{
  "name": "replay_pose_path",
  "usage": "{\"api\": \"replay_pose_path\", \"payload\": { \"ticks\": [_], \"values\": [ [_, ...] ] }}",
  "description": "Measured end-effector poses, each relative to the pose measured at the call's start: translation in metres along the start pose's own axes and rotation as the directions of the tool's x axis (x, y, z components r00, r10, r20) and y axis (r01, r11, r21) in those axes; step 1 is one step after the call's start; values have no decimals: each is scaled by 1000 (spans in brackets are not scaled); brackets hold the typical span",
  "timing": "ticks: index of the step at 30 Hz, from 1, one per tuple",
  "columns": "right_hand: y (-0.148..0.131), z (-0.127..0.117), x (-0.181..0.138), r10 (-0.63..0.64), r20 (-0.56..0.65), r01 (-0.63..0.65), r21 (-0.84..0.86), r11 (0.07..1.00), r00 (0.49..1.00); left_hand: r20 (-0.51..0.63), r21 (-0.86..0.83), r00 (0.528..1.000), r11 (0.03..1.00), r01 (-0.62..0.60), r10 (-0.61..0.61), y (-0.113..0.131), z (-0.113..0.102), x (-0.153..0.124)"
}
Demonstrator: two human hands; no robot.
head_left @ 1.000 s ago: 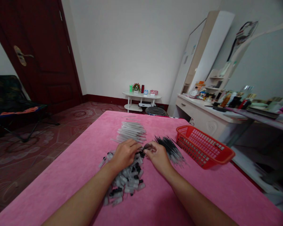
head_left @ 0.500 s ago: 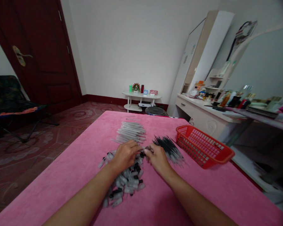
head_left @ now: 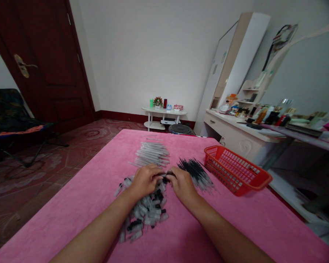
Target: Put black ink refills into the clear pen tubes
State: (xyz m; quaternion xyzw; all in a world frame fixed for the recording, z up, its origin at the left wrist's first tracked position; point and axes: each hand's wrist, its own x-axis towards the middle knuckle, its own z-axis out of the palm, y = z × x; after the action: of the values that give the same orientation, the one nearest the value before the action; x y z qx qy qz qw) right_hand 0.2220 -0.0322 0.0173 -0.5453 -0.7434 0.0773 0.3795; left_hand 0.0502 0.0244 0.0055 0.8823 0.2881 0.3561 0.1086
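My left hand (head_left: 146, 179) is closed in a pinch above the upper end of a pile of clear pen caps (head_left: 155, 212) with black bits among them. Facing it, my right hand (head_left: 182, 182) also pinches, its fingertips almost meeting those of the left. Something small and greyish sits between the fingertips, mostly hidden by them. Beyond my left hand lies a stack of whitish pen barrels (head_left: 152, 152). Just to the right of my right hand is a bundle of thin pen refills (head_left: 196, 171), black at the far end and clear at the near end.
A red plastic basket (head_left: 237, 171) stands on the right of the pink-covered table (head_left: 79, 208). Past the table's right side is a dresser (head_left: 233, 128) crowded with bottles. A small white stand (head_left: 164, 111) is by the far wall, and a folding chair (head_left: 19, 124) at left.
Both hands stay at nearly the same spot. The fingertips have shifted slightly and curled closer around the small piece, which shows less now. The piles look unchanged.
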Motion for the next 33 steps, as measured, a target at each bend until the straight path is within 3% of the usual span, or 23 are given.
{"api": "replay_pose_path", "payload": {
  "ticks": [4,11,17,22,33],
  "values": [
    [4,2,-2,-41,-21,42,40,998,999,-6,-35,1000,999,20,-20,0,0,0],
    [9,8,-2,148,61,-154,101,983,987,21,-2,1000,1000,16,-16,4,-2,0],
    [9,8,1,146,53,-155,276,949,988,-11,16,999,999,44,-44,1,-3,0],
    [8,4,1,178,128,-200,179,963,976,15,22,1000,1000,-6,6,2,-3,0],
    [13,4,2,158,70,-167,136,977,985,5,38,1000,999,24,-25,2,-2,0]
  ]
}}
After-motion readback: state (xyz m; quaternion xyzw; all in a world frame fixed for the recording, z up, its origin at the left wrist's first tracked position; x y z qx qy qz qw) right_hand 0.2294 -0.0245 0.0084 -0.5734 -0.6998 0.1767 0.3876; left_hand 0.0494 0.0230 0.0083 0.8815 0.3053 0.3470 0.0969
